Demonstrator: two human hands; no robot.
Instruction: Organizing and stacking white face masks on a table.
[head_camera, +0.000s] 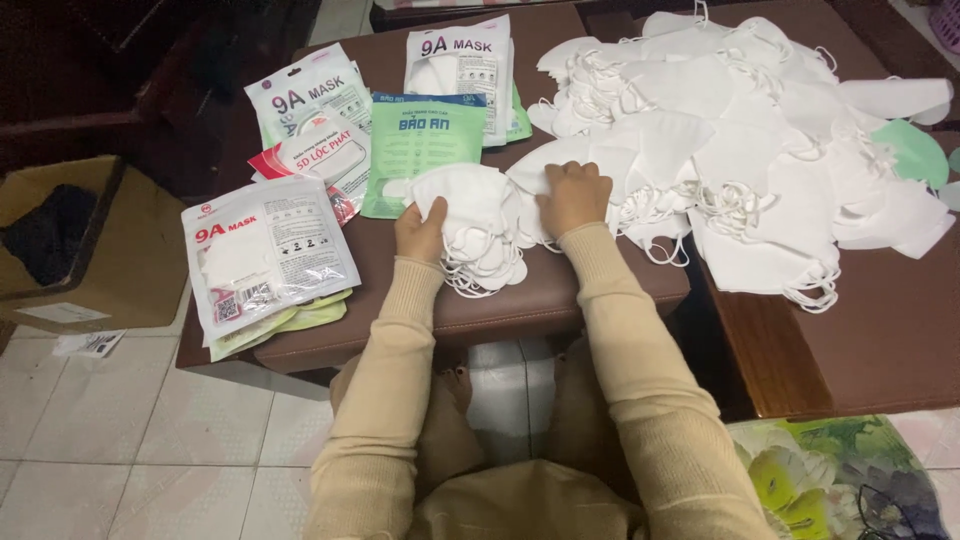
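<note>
Your left hand (420, 232) and right hand (573, 197) sit on a small stack of white masks (478, 228) at the near edge of the brown tabletop (520, 305). L grip: fingers curled round the stack's left side, holding it. R grip: knuckles folded, pressing the stack's right side, apparently to square it. To the left, printed mask pouches (262, 248) lie fanned flat, within arm's reach. Behind the stack, a green pouch (425, 140). Farther right, a loose heap of white masks (760, 150) spreads wide, ear loops tangled.
</note>
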